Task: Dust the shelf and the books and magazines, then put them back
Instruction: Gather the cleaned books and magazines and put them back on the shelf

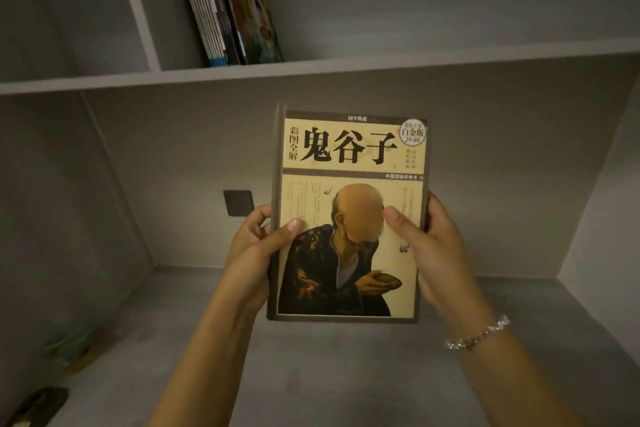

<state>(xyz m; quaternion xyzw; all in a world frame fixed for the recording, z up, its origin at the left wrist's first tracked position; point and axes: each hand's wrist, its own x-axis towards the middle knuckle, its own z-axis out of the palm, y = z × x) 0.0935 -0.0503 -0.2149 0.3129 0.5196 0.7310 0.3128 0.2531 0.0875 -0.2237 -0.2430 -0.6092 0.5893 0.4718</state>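
A book (349, 156) with a cream and brown cover, large black Chinese characters and a painted robed figure is held upright in front of me, cover facing me. My left hand (254, 250) grips its left edge with the thumb on the cover. My right hand (427, 243) grips the right edge, thumb also on the cover. Above, a grey shelf board (381, 62) carries several thin magazines and books (228, 3) leaning to the left against a divider.
Below the book lies a grey desk surface (346, 374) inside a grey alcove. A dark wall socket (238, 202) sits on the back wall. Blurred greenish items (69, 347) and a dark object (38, 406) lie at the desk's left edge.
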